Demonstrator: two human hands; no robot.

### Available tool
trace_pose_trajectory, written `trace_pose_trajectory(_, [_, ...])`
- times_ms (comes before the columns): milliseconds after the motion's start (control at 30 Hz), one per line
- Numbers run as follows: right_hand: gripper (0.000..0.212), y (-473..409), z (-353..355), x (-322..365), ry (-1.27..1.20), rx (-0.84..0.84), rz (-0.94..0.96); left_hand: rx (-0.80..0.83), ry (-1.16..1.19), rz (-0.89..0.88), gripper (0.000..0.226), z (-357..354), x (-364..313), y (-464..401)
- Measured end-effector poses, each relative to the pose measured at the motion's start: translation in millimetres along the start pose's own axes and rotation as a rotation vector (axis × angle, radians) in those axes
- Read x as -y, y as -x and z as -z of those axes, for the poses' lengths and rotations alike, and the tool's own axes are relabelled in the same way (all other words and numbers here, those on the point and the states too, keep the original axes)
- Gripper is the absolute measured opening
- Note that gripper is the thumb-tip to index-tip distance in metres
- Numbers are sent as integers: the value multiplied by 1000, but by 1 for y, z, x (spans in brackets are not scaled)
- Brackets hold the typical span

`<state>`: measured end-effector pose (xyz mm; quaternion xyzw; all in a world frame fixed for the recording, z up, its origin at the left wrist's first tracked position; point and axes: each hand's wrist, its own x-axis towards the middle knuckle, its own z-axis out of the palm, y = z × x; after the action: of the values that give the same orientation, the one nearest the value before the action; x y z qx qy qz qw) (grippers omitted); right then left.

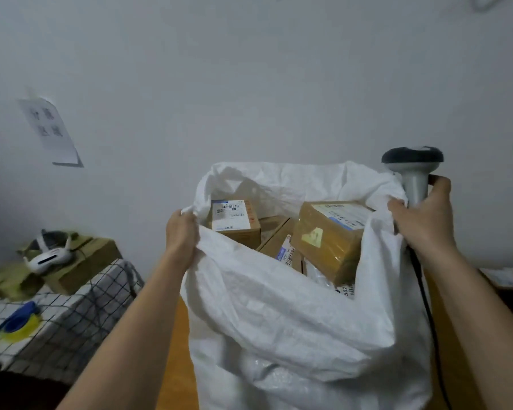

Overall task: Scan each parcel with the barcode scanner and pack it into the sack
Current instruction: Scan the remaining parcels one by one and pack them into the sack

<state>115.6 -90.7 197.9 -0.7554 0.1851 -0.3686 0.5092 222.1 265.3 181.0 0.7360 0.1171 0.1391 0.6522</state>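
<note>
Your left hand (pixel 182 232) grips the sack (pixel 293 321) rim, and your right hand (pixel 424 214) clamps both the far rim and the barcode scanner (pixel 413 173). Parcels (pixel 332 232) sit piled high inside, near the mouth. Careful: that doubled grip could slip, dropping the scanner, or a tug could tip the top box out.

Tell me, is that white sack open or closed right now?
Open. Both hands, left hand and right hand, grip the sack by its rim and hold its mouth apart, so the cardboard parcels inside show.
</note>
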Motion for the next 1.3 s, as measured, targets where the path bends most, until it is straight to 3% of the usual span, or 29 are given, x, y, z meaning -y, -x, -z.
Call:
trace_pose_trajectory(167, [51,15,-5,8,74,-79,14,186,147,-107,51,-10,11,-12])
trace_pose_trajectory(200, [55,18,-4,8,78,-85,8,190,155,-128,47,-13,14,-14])
trace_pose_trajectory(267, [68,21,-2,7,86,-80,-7,178,174,-171,15,-22,18,-19])
trace_pose_trajectory(367, [81,19,2,4,138,-82,-26,114,172,-235,41,-32,21,-24])
trace_pose_trajectory(467, [82,15,6,-2,185,-126,-67,125,166,-270,35,-38,18,-22])
trace_pose_trajectory(567, [77,18,8,-7,187,-184,-86,202,49,-206,48,-41,15,-19])
trace_pose_trajectory(600, [73,19,8,-6,184,-207,-80,203,30,-208,38,-42,12,-19])
trace_pose_trajectory(667, [63,18,5,6,147,-249,-62,135,54,-264,14,-41,-4,-18])
trace_pose_trajectory(800, [59,-5,7,51,-39,-430,108,-91,167,-471,32,-34,-55,-35])
trace_pose_trajectory(867, [63,-17,8,68,-120,-505,216,-114,202,-565,32,-30,-72,-41])
trace_pose_trajectory(1000, [52,-23,-9,81,-108,-336,218,4,-139,-494,20,-28,-32,-52])
trace_pose_trajectory(1133, [60,-38,-9,84,-217,-491,271,-100,-185,-117,16,-6,19,-66])
trace_pose_trajectory(1200, [56,-45,-15,83,-203,-485,130,-147,-80,-186,17,-1,1,-73])
trace_pose_trajectory(1300, [53,-46,-44,63,-68,-242,13,-91,140,-350,23,-3,-42,-75])
